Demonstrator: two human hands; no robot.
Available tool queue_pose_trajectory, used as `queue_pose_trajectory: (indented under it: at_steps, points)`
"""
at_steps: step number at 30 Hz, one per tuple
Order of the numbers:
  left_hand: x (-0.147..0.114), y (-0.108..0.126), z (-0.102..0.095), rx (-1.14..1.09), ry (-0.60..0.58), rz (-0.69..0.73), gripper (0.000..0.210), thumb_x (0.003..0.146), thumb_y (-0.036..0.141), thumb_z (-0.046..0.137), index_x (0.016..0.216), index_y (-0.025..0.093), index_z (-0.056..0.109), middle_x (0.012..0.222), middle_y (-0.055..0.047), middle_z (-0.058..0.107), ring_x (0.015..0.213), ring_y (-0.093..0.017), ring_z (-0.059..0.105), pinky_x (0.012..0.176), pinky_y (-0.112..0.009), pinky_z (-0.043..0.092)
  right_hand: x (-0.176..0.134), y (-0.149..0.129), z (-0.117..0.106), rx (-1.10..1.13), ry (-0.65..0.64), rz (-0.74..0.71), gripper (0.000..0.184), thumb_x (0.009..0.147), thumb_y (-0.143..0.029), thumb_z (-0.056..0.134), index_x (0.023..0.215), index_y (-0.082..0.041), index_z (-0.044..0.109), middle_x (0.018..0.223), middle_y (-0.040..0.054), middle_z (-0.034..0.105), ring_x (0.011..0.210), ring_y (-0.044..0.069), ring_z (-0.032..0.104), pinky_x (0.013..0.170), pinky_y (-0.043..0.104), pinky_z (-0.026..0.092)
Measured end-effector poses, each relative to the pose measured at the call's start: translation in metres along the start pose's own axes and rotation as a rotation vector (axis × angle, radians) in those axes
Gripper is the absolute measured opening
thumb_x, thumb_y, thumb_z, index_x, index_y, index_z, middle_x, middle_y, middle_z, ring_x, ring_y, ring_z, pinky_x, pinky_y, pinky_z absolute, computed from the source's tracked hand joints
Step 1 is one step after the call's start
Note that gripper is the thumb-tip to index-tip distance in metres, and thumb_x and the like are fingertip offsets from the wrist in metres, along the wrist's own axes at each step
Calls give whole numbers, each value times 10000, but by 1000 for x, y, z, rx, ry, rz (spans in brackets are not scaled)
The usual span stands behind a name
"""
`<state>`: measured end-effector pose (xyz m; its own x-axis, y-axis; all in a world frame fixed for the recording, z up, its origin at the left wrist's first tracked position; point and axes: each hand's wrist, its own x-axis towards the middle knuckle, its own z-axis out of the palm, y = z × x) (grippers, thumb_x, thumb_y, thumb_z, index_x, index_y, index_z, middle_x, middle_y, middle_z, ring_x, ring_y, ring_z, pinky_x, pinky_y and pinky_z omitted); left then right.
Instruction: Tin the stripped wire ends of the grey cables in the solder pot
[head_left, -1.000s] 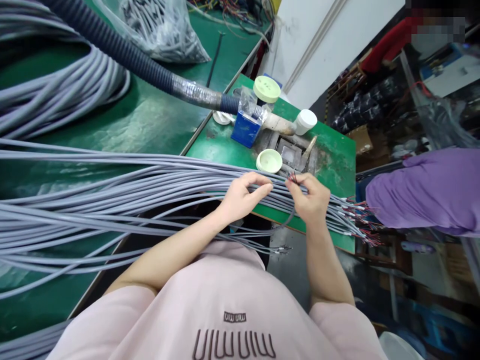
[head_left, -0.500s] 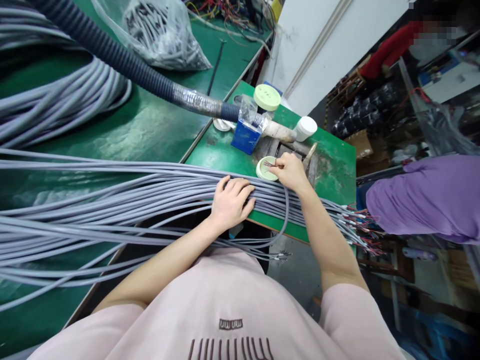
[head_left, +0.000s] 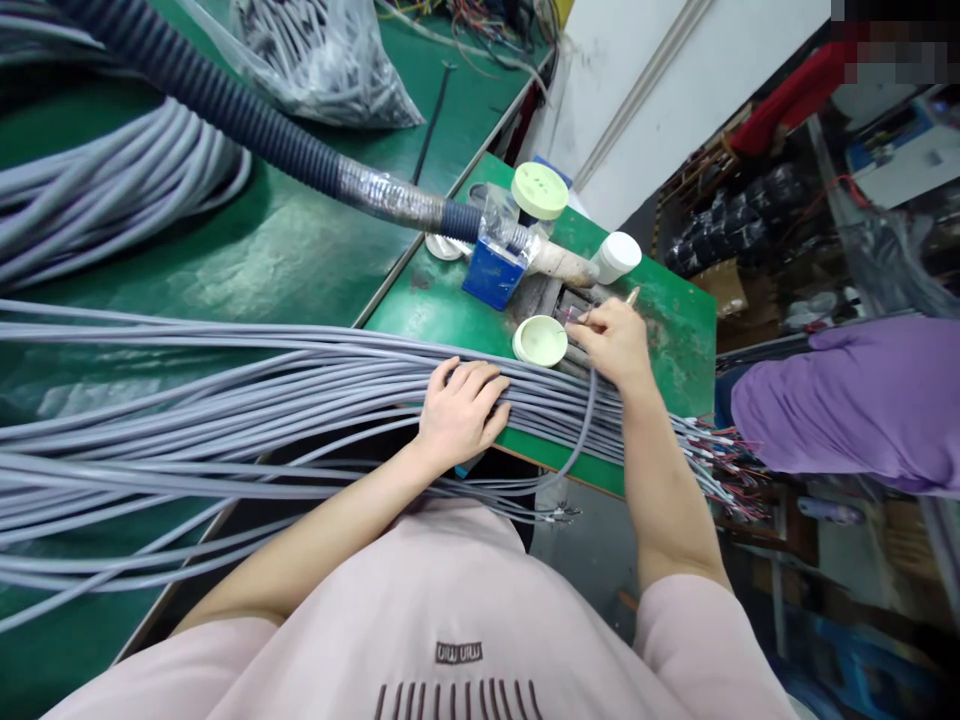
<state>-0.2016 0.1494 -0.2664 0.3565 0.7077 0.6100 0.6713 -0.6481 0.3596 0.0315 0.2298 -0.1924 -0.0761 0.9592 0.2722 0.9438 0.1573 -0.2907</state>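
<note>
Fingers spread, my left hand (head_left: pixel 461 410) lies flat on a bundle of grey cables (head_left: pixel 360 385) that runs across the bench. My right hand (head_left: pixel 611 340) pinches the end of one grey cable (head_left: pixel 589 420), which loops down from it toward the bundle's near side. Thin stripped wires (head_left: pixel 571 317) stick out to the left of its fingertips, above a dark, stained metal fixture (head_left: pixel 551 297). Just left of those wires stands a small pale-green cup (head_left: pixel 541 342), with whitish inside. The right hand partly hides the fixture.
A ribbed hose (head_left: pixel 247 115) crosses above the bench to a pale nozzle by a blue box (head_left: pixel 493 275). Behind are a lidded jar (head_left: pixel 538 192) and a white container (head_left: pixel 619 257). Bagged cable pieces (head_left: pixel 322 60) lie at back left. A person in purple (head_left: pixel 855 405) is at right.
My right hand has moved right with the cable end, from over the pale-green cup to the metal fixture. My left hand stays on the bundle.
</note>
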Motion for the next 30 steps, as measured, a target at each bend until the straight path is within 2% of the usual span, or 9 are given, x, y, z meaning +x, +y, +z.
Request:
queue_pose_trajectory:
  at_steps: [3,9,18,25,30]
  points:
    - [1,0,0,5,20,8,265,868,311,571,1098,194,631,1121,-55,682,1074,-223,598,1052,-432,299,7,25,-4,-3,79,92,199,698,-292,649,542,-184,590,627,9,473,671,178,474,640,316,348]
    - [0,0,0,-20,6,-2,283,858,295,576,1121,206,630,1128,-60,680,1088,-233,597,1053,-440,288,14,52,9,-105,57,243,173,662,-285,655,535,-181,600,627,9,466,656,178,459,620,312,338]
    - [-1,-1,2,-43,-23,-27,303,855,291,570,1145,228,629,1158,-66,673,1115,-246,587,1073,-456,270,16,64,20,-160,12,266,173,683,-284,666,548,-185,622,650,17,495,641,179,453,615,314,345]
    - [0,-1,1,-17,-7,-11,275,862,294,564,1119,218,629,1145,-59,684,1096,-234,600,1058,-439,280,19,60,22,-165,-52,306,187,694,-259,684,545,-178,605,653,19,488,657,187,463,634,320,343]
    - [0,-1,2,-8,6,-3,279,854,291,575,1116,214,631,1131,-61,684,1082,-234,601,1054,-440,283,18,57,12,-51,2,300,227,670,-221,688,498,-178,546,596,-11,460,617,158,439,613,306,323]
